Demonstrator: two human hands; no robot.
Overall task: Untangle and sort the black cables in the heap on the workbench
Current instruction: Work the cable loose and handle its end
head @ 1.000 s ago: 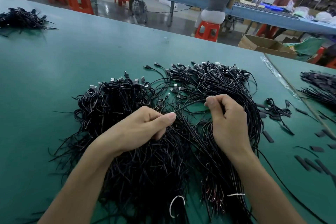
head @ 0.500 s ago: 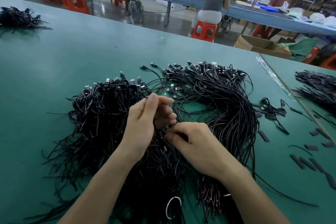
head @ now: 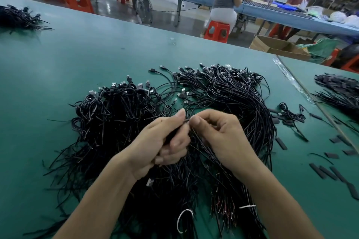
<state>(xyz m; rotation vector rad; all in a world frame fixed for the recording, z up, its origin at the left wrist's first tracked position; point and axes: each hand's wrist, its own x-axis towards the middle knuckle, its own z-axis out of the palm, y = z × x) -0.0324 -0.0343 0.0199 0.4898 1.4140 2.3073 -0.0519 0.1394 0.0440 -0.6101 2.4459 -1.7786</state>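
Pinching one black cable (head: 186, 121) between them, the left hand (head: 155, 147) and right hand (head: 223, 137) sit close together at the centre of the frame. Their fingers (head: 206, 119) are curled and clamped on the strand, and the left also grips a small bunch. Under them the heap of black cables (head: 116, 122) spreads over the green table (head: 77, 54), with the plug ends toward the top. A smaller pile (head: 17, 17) lies at upper left, and another pile (head: 342, 91) at the right edge.
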